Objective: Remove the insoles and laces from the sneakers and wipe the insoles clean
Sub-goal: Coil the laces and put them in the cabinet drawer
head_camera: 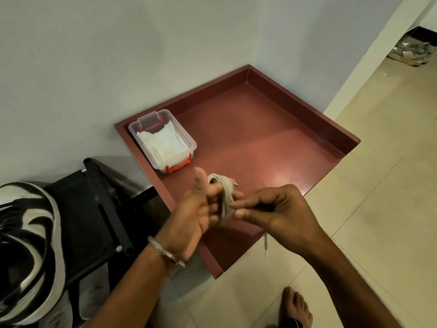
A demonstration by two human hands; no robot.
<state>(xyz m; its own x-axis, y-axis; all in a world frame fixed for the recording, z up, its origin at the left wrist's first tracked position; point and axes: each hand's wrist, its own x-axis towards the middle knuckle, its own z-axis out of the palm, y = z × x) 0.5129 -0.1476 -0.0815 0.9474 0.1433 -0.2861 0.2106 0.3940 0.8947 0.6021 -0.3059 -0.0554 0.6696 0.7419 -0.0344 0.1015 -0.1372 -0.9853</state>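
A pale shoelace is wound in several loops round the fingers of my left hand, thumb up, above the near edge of a dark red tray. My right hand pinches the lace beside the coil; one loose end with an aglet hangs below it. A black and white sneaker lies at the lower left, close to the camera. A pale insole lies on the floor beside it.
A clear plastic box with red clips holds white wipes at the tray's left. A black folding stand sits between sneaker and tray. The wall runs behind. Another pair of sneakers lies far right. My bare foot rests on the tiles.
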